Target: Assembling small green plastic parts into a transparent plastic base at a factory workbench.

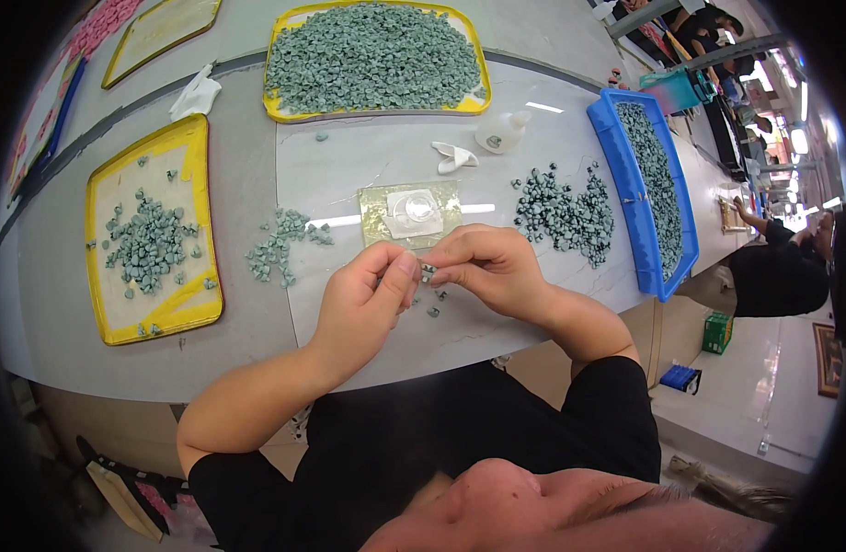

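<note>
My left hand [372, 293] and my right hand [497, 271] meet over the near part of the table. Both are closed, thumbs against fingers, on a small grey-green piece [428, 269] with dark marks; much of it is hidden by the fingertips. A few similar loose pieces [433, 312] lie just below my hands. Right beyond my fingers is a gold-green square pad [372, 216] bearing white paper [400, 224] and a small clear round dish [417, 208]. Left of the pad is a group of plain grey-green pieces [278, 247]; to its right lie many dark-marked ones [565, 216].
A yellow-rimmed tray [95, 230] with pieces stands at left; a heaped yellow-rimmed tray [485, 69] is at the back. At right sits a filled blue bin [623, 193]. A white bottle [498, 135] and crumpled tissue [454, 157] lie beyond the pad. Other people work far right.
</note>
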`<state>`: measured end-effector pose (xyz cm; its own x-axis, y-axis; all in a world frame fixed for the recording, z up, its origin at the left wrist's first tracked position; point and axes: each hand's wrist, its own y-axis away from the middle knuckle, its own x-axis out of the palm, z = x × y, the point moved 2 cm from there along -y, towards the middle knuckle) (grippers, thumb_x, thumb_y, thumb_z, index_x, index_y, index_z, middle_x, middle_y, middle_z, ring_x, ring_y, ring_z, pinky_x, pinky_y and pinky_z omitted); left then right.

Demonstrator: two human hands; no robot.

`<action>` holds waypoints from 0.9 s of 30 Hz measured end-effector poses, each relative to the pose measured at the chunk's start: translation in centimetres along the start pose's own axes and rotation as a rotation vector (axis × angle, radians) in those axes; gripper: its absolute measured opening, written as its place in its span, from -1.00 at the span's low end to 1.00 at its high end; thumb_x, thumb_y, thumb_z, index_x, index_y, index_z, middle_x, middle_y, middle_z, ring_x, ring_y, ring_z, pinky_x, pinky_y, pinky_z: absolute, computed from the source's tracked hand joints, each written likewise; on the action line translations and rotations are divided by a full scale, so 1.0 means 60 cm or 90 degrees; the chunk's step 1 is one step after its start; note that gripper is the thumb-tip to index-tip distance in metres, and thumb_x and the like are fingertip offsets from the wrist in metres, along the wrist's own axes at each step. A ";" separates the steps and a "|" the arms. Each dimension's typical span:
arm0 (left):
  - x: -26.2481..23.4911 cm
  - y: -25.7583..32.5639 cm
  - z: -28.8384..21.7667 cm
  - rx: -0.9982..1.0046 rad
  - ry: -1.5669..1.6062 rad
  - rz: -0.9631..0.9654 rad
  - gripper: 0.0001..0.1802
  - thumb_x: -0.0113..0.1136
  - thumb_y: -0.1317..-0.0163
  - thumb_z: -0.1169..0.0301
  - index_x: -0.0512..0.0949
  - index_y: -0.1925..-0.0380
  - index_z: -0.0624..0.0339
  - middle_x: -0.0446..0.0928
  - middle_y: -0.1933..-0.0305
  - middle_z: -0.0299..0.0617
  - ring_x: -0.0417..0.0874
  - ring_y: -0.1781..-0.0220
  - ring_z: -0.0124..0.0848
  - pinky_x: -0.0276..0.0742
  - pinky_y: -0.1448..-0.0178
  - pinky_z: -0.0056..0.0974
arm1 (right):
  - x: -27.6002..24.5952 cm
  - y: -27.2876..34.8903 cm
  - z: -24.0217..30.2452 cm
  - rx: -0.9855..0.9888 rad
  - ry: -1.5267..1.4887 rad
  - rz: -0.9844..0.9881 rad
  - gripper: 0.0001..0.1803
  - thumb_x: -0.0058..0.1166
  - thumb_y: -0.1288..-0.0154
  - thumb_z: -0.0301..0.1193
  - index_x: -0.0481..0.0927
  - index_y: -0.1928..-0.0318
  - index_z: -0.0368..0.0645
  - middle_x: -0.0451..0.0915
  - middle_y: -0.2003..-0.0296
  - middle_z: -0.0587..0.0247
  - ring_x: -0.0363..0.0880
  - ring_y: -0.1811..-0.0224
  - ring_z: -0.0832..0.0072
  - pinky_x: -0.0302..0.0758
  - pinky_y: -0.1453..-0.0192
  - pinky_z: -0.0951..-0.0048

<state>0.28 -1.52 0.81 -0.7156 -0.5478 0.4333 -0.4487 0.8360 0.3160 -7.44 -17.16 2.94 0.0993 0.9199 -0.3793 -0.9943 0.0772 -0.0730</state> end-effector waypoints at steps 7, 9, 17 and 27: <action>0.000 -0.003 0.004 0.322 -0.295 -0.021 -0.83 -0.07 -0.33 0.35 0.39 0.29 0.24 0.34 0.48 -0.37 0.20 0.59 -0.71 0.12 0.56 -0.56 | 0.004 0.001 -0.002 0.030 -0.106 -0.030 -0.84 0.16 -0.06 -0.59 0.61 0.28 -0.25 0.60 0.37 0.23 0.56 0.33 0.48 0.48 0.28 0.55; 0.002 0.003 -0.004 0.254 -0.249 -0.042 -0.82 -0.02 -0.30 0.35 0.43 0.30 0.26 0.41 0.48 -0.33 0.32 0.51 -0.65 0.24 0.45 -0.52 | 0.003 0.000 0.001 0.001 -0.029 -0.046 -0.83 0.17 -0.06 -0.58 0.61 0.27 -0.23 0.61 0.36 0.24 0.56 0.34 0.46 0.48 0.28 0.54; -0.003 0.005 -0.005 0.078 -0.128 -0.027 -0.80 -0.02 -0.29 0.36 0.47 0.35 0.29 0.44 0.54 -0.34 0.37 0.51 -0.63 0.30 0.42 -0.49 | 0.001 -0.005 0.014 -0.119 0.122 -0.061 -0.81 0.19 -0.03 -0.59 0.62 0.27 -0.24 0.61 0.38 0.19 0.58 0.39 0.43 0.48 0.34 0.52; 0.001 0.001 -0.009 0.106 -0.175 -0.019 -0.80 -0.01 -0.27 0.36 0.47 0.37 0.29 0.44 0.56 -0.31 0.37 0.51 -0.61 0.30 0.42 -0.46 | -0.001 -0.001 0.014 -0.142 0.112 -0.043 -0.80 0.19 0.00 -0.61 0.60 0.28 -0.23 0.59 0.41 0.20 0.57 0.39 0.39 0.49 0.35 0.50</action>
<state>0.49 -1.51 1.33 -0.8081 -0.5624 0.1749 -0.5372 0.8256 0.1727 -7.43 -16.87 3.74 0.1896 0.8331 -0.5196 -0.9544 0.0320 -0.2970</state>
